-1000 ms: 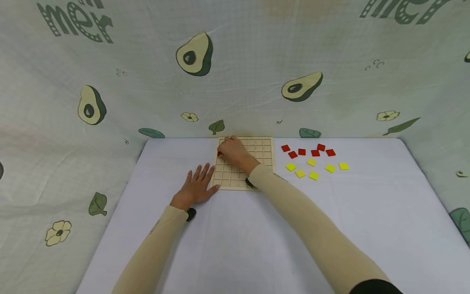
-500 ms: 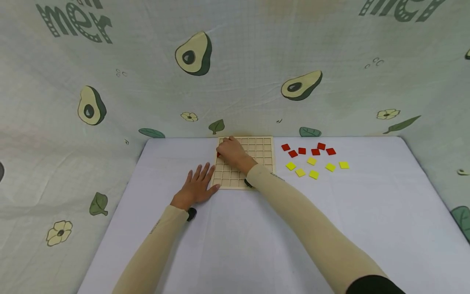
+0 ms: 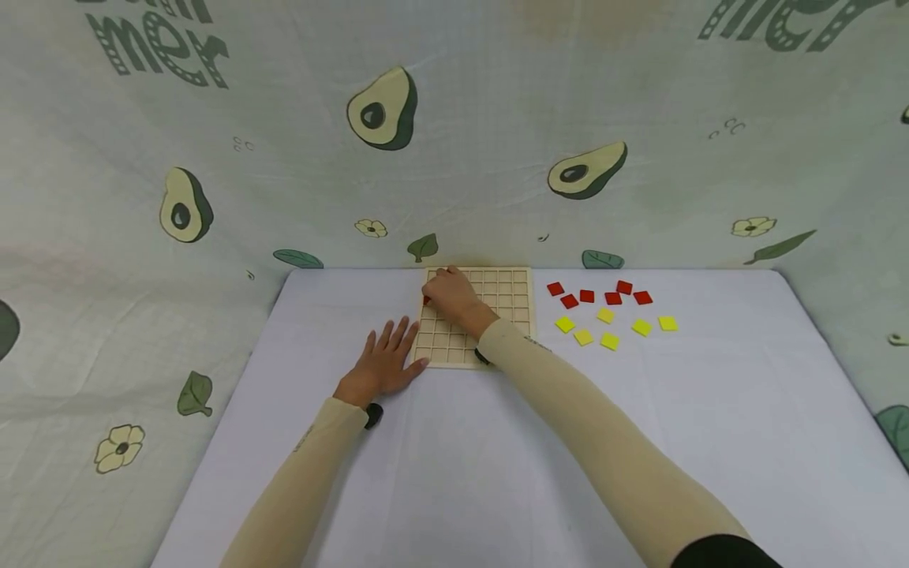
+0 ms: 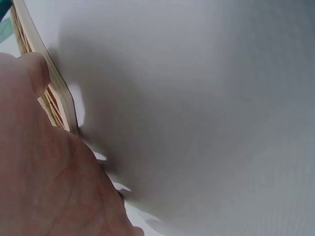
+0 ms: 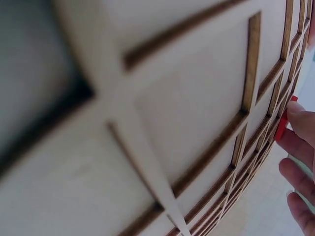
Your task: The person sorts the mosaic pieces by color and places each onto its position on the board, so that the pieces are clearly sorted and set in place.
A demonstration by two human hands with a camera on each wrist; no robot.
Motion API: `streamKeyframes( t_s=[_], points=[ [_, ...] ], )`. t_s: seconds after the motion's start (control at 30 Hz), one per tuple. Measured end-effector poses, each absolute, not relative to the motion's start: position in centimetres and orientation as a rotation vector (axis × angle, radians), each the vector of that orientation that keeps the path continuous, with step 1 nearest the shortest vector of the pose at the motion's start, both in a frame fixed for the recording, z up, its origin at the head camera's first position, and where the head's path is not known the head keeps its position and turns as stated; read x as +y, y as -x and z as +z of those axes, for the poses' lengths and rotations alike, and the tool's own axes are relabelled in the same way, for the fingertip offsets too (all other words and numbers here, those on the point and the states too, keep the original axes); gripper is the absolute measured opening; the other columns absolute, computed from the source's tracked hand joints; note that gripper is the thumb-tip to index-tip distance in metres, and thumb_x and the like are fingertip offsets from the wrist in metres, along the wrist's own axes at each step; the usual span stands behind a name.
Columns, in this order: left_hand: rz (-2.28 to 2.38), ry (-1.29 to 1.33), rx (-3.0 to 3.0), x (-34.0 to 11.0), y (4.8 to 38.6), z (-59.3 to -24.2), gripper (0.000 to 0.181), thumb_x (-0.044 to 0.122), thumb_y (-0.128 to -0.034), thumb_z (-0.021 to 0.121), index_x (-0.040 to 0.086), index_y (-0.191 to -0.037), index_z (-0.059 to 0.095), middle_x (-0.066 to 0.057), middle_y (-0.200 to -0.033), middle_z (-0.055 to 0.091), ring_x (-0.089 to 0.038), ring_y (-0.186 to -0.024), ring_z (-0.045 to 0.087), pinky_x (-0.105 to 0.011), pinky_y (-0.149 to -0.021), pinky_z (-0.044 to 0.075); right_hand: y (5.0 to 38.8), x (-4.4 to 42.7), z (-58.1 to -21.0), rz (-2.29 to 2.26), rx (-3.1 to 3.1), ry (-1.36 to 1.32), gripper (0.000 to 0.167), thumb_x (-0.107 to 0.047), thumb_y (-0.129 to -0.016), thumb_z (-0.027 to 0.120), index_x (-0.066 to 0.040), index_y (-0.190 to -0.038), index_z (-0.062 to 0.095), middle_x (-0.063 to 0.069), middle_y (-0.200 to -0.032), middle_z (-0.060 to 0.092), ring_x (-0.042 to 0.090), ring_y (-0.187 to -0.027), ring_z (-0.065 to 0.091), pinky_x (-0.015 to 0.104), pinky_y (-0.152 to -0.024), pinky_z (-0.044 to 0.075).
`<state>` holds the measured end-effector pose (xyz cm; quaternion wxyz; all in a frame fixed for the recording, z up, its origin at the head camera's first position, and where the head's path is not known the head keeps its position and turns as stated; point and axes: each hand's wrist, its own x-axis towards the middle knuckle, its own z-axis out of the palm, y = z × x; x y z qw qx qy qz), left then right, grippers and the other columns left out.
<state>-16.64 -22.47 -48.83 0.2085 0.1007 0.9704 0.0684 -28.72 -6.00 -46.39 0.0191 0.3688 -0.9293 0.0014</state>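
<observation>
A square wooden board (image 3: 513, 300) with a grid of recessed cells lies at the back middle of the table. My right hand (image 3: 454, 298) reaches over its left side and pinches a red square tile (image 5: 281, 129) between thumb and finger at the board's left-edge cells. Whether the tile sits fully down in a cell is hard to tell. My left hand (image 3: 382, 369) lies flat with fingers spread beside the board's lower left corner. In the left wrist view a digit touches the board's edge (image 4: 63, 96).
Right of the board lie several loose red tiles (image 3: 586, 296), and in front of them several yellow tiles (image 3: 584, 337). The white table (image 3: 469, 473) ends at the back against a hanging cloth (image 3: 483, 158) printed with avocados.
Both hands keep nearly the same place, the right one still holding the red tile at the board's left side. The head view has shifted slightly.
</observation>
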Motion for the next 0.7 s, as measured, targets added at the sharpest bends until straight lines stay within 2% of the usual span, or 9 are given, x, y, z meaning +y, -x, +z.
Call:
streamKeyframes(
  t_s=[0.37, 0.57, 0.7],
  points=[
    [0.200, -0.289, 2.707, -22.40, 16.45, -48.78, 0.082, 0.057, -0.1115, 0.036, 0.014, -0.171, 0.000, -0.013, -0.178, -0.005, -0.040, -0.163, -0.006, -0.062, -0.129, -0.002, 29.05, -5.79, -46.77, 0.191, -2.936, -1.075, 0.015, -0.027, -0.099, 0.075, -0.018, -0.109, 0.082, -0.002, -0.111, 0.080, 0.024, -0.112, 0.069, 0.043, -0.114, 0.043],
    [0.184, -0.291, 2.722, -22.37, 16.34, -48.72, 0.082, 0.057, -0.1114, 0.037, 0.013, -0.171, 0.001, -0.013, -0.178, -0.004, -0.041, -0.163, -0.005, -0.063, -0.129, -0.001, 29.07, -5.51, -46.96, 0.268, -2.973, -1.024, 0.022, -0.028, -0.098, 0.076, -0.019, -0.117, 0.082, -0.002, -0.114, 0.080, 0.022, -0.110, 0.072, 0.043, -0.109, 0.048],
    [0.175, -0.294, 2.729, -22.41, 16.36, -48.98, 0.083, 0.058, -0.1111, 0.036, 0.014, -0.172, 0.001, -0.013, -0.178, -0.003, -0.041, -0.163, -0.004, -0.063, -0.129, -0.001, 28.94, -5.20, -47.08, 0.281, -2.980, -1.009, 0.029, -0.028, -0.099, 0.077, -0.020, -0.126, 0.079, -0.002, -0.121, 0.079, 0.022, -0.114, 0.072, 0.041, -0.109, 0.049]
  ],
)
